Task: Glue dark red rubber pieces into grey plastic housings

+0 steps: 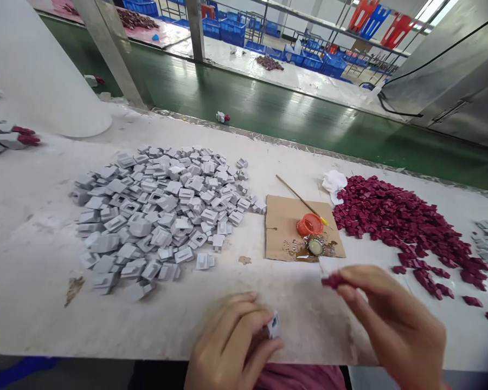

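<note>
My left hand (231, 341) is closed around a small grey plastic part (273, 325) with a square hole in its end, near the table's front edge. Between thumb and fingertips, my right hand (394, 319) pinches a small dark red plastic piece (332, 280), held apart from the grey part. A large heap of similar grey parts (162, 211) spreads over the table at the left. On the right lies a heap of dark red pieces (398, 216). Between the heaps, a cardboard sheet (278, 233) bears an orange-red cap (310, 224), a small round lid (315, 247) and wet brown stains.
A thin stick (296, 192) with a yellow tip leans across the cardboard. White crumpled tissue (334, 181) touches the red heap. Beyond the table runs a green conveyor belt (268, 103) carrying a joined grey-and-red piece (223, 117). A large white cylinder-like object (44, 70) stands at the left.
</note>
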Demonstrator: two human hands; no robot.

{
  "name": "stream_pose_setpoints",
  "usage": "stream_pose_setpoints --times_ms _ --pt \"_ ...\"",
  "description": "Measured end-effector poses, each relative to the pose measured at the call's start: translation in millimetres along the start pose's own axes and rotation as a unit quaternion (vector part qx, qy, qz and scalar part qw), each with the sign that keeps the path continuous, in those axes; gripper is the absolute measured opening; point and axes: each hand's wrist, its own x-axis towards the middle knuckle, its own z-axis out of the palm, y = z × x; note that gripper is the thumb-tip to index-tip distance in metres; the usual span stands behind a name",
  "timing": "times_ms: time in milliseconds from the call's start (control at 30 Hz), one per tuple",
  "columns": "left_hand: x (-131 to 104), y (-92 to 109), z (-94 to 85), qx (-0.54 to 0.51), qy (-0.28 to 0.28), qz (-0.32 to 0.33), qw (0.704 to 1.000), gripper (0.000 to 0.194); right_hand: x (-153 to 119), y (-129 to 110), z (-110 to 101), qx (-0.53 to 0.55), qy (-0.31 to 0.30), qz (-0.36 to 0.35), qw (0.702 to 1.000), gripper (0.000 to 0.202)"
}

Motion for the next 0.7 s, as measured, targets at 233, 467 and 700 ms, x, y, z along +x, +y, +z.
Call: stream_pose_setpoints --times_ms 233,467,700 --pt "1 5 2.9 0.009 0.011 -0.025 1.000 0.019 -44 -28 41 0.111 -0.036 0.008 0.993 0.030" --pt "1 4 1.7 0.006 0.013 -0.022 1.000 0.021 -36 -25 41 0.107 -0.091 -0.028 0.990 0.031" --pt "-1 5 3.6 0.015 0.009 -0.007 1.000 0.021 -33 -30 48 0.140 -0.125 -0.043 0.981 0.029"
